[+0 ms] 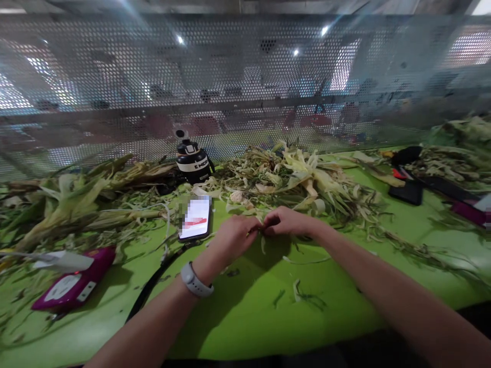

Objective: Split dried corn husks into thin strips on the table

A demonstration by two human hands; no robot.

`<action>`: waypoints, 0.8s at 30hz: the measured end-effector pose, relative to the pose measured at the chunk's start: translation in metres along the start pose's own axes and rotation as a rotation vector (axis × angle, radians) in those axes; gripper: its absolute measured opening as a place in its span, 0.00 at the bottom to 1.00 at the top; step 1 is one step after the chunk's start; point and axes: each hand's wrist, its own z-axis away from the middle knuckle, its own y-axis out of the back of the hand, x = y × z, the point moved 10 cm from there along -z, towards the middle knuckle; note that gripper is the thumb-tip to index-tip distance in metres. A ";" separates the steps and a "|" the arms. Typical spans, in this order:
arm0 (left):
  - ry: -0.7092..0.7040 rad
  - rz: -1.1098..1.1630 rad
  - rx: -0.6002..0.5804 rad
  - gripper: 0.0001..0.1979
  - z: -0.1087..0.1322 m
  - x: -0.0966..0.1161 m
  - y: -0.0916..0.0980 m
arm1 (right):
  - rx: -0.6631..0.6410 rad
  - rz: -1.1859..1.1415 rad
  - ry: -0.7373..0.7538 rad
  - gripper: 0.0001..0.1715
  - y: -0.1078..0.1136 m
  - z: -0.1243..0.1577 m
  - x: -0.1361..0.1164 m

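My left hand (pixel 238 236), with a pale watch (pixel 196 280) on its wrist, is closed in a pinch over the green tabletop (pixel 245 317). Fingertip to fingertip with it, my right hand (pixel 286 223) is pinched shut too. Between them is a thin strip of corn husk (pixel 263 245), its pale green end hanging below the fingers; the rest is hidden by them. Just behind the hands lies a heap of corn husks (pixel 299 174), some peeled into curled, narrow strips. Small husk scraps (pixel 297 290) are scattered on the tabletop in front of my right hand.
Left of my hands lies a lit phone (pixel 196 219) with a black strap (pixel 148 294). A black bottle (pixel 194 162) stands behind it. A purple power strip (pixel 100 261) with a white plug sits far left. More husks (pixel 61 204), a dark phone (pixel 406 192) and a perforated metal screen (pixel 245 82) surround these.
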 end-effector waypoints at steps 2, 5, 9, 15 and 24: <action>-0.046 -0.048 0.037 0.08 0.001 0.001 -0.001 | 0.003 0.008 -0.008 0.12 0.001 0.000 0.001; -0.074 -0.089 0.085 0.07 0.003 0.000 0.000 | 0.005 0.009 -0.013 0.14 0.001 -0.001 0.002; -0.069 -0.071 0.079 0.07 0.003 0.000 -0.002 | -0.018 0.005 0.006 0.14 0.000 -0.002 0.002; -0.048 -0.003 0.098 0.07 0.002 0.000 0.001 | -0.038 0.033 0.051 0.13 -0.002 -0.003 0.000; -0.095 -0.007 0.135 0.07 0.003 0.003 0.003 | -0.060 -0.137 -0.032 0.04 -0.006 -0.006 0.010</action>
